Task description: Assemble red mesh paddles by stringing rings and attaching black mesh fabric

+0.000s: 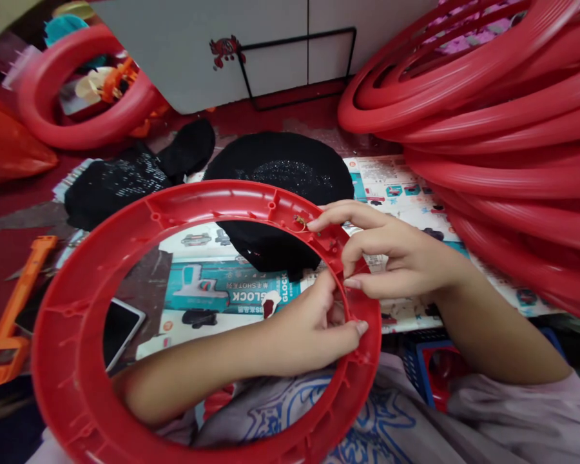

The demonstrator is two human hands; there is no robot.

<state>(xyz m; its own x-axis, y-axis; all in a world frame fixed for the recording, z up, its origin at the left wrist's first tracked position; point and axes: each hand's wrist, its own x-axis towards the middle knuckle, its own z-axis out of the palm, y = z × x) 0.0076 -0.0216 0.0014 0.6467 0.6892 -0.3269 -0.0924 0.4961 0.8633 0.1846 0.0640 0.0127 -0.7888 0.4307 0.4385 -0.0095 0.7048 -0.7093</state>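
A large red plastic ring, its ribbed hollow side facing up, is tilted in front of me. My left hand reaches through its opening and grips the right part of the rim, thumb on the hollow side. Over that same stretch of rim is my right hand. Its index fingertip touches or nearly touches a small brass-coloured part with a thin wire inside the channel. The right thumb and middle finger are closed near each other at the inner edge; anything between them is too small to make out.
Stacked red rings rise at the right. Behind my ring lie a black cloth-like round piece and a black glittery item on printed card sheets. An orange plastic tool, a phone-like device and another red ring are left.
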